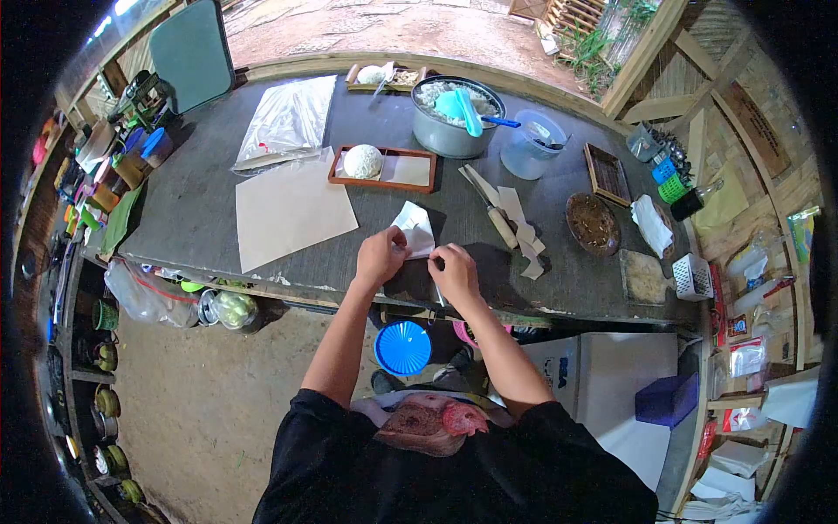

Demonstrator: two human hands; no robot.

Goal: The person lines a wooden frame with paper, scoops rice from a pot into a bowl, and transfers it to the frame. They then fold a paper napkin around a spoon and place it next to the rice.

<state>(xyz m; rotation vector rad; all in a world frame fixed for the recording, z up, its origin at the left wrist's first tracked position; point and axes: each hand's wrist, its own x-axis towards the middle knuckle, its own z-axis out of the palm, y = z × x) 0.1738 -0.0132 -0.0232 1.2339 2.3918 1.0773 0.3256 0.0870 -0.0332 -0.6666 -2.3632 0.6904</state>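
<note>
Your left hand (380, 256) and right hand (454, 272) fingers pinch the paper (415, 229) at the surface's (201, 201) near edge; fold looks half done, ball (362, 161) still bare.

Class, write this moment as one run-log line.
left hand: pinching white paper | right hand: holding its lower edge | nearby: wooden tray, white ball
</note>
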